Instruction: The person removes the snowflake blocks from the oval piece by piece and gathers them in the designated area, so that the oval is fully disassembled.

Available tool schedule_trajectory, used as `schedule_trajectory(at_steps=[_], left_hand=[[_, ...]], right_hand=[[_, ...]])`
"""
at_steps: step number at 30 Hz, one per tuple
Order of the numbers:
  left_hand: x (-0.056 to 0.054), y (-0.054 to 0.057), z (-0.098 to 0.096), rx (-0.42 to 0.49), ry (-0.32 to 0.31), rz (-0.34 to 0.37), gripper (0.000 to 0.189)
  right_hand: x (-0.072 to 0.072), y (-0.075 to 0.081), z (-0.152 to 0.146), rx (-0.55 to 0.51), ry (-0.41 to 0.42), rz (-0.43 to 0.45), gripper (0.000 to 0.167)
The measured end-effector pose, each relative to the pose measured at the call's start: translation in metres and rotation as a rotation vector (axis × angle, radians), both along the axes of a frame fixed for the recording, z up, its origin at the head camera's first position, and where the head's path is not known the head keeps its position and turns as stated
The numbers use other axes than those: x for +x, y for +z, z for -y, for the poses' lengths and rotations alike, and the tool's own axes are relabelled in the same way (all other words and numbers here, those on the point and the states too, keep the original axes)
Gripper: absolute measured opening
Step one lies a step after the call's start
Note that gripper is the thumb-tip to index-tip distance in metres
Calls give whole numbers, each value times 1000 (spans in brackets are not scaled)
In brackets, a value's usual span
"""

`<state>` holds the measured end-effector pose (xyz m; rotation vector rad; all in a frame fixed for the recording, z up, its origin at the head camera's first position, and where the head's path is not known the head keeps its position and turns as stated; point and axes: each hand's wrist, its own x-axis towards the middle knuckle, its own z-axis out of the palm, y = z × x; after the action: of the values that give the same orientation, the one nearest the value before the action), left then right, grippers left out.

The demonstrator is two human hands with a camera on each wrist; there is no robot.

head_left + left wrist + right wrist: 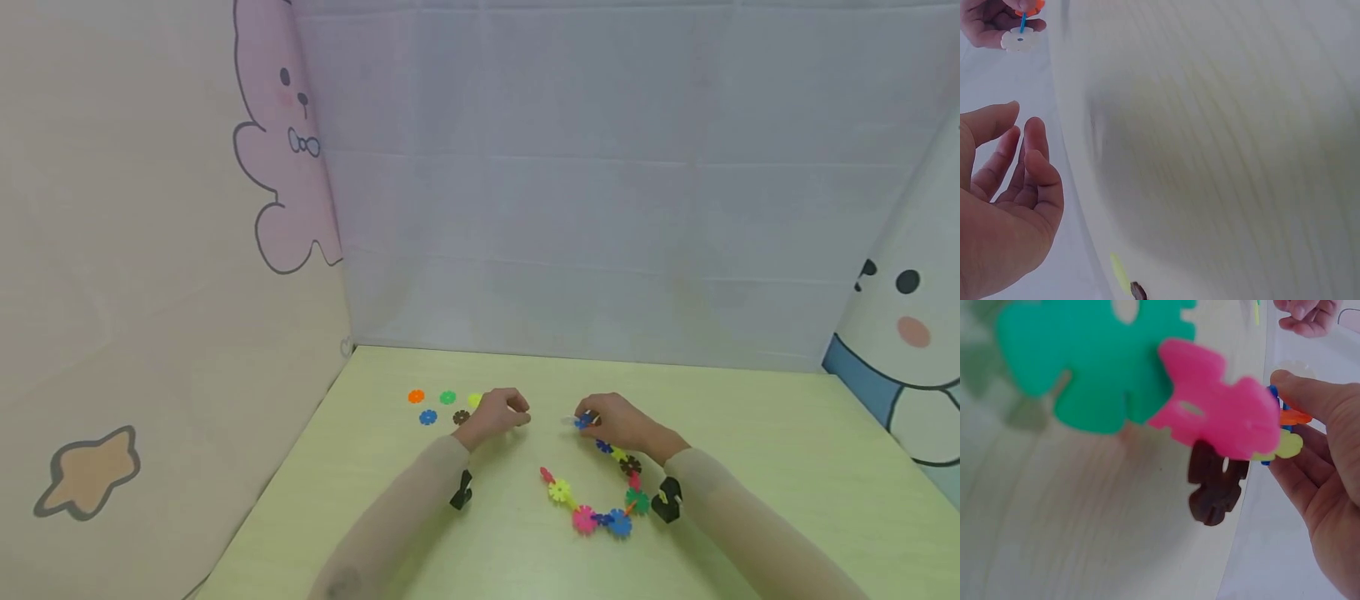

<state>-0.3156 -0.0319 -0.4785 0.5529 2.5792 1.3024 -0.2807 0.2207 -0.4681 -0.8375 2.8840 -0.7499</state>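
Note:
My right hand (621,421) pinches the upper end of a chain of interlocked plastic snowflake discs, at a blue disc (582,422). A white disc (1016,41) juts from that end toward the left. From the hand the chain curves down through a brown disc (1213,487), a pink-red disc (1219,406) and a green disc (1104,369), then round to a yellow disc (559,491) and a red end disc (547,475). To the left, my left hand (497,415) hovers with fingers loosely bent and thumb apart, holding nothing.
Loose discs lie beside and behind the left hand: orange (416,397), green (447,397), blue (428,417), brown (461,417) and yellow (475,400). A pale wood-grain table (750,467) bears everything. Cloth sheets (585,208) hang behind it and at both sides.

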Motion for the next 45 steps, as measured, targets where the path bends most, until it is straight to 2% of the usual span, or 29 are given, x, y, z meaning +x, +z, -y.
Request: schedule_trajectory(at_steps=[8,15,29,34,39,45], left_hand=[[4,-4,-30,7,-31,-50,11],[12,-3,-44,39,-42,-74,10],[18,1,-51,52,-26,-71,6],[19,2,-52,54,-12,-83,6],[19,2,-51,55,-17,-83,6],[18,2,-50,46,-29,-93,7]], right_hand=[[-1,0,1,1,32,-18,19],[0,4,2,-4,36,-25,18],[2,5,4,-36,43,-14,18],[3,4,5,-47,2,21,21],[3,3,3,-10,-65,44,34],[4,3,2,15,-40,19,33]])
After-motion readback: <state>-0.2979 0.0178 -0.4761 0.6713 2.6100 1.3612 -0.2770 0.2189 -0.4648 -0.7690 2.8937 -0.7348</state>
